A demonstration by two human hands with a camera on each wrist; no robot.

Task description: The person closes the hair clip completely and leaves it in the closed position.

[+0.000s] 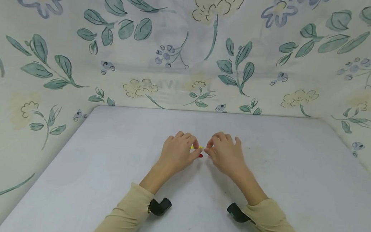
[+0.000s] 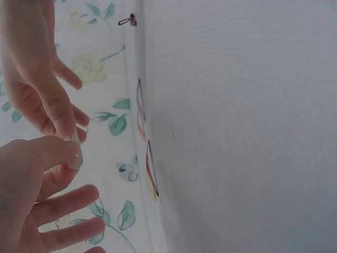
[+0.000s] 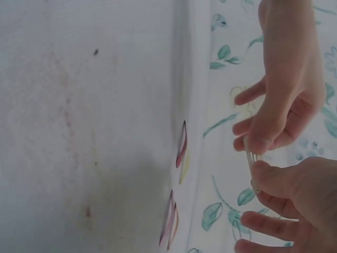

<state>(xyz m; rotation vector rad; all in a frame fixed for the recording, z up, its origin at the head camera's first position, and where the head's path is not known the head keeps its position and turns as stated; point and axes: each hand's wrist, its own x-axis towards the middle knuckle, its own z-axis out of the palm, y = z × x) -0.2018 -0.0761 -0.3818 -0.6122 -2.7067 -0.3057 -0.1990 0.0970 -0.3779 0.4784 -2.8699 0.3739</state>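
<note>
A pale, whitish rubber band [image 3: 248,150] is pinched between both hands, its narrow strands showing in the right wrist view. My left hand [image 1: 177,151] grips one part with thumb and index finger. Close beside it, my right hand [image 1: 226,154] pinches another part, with the other fingers spread in the right wrist view. The band [image 2: 78,157] is partly covered by thumbs and fingertips; in the head view I cannot make it out. Beyond the left fingertips, a yellow band [image 1: 197,147] and a red piece [image 1: 201,156] show, partly hidden by that hand.
Thin coloured loops lie on the white table [image 1: 103,182]: a purple-and-orange pair [image 2: 140,110], a dark red and yellow pair [image 2: 151,174], and a small dark red loop [image 2: 132,20]. Floral cloth [image 1: 182,72] rises behind the table's far edge.
</note>
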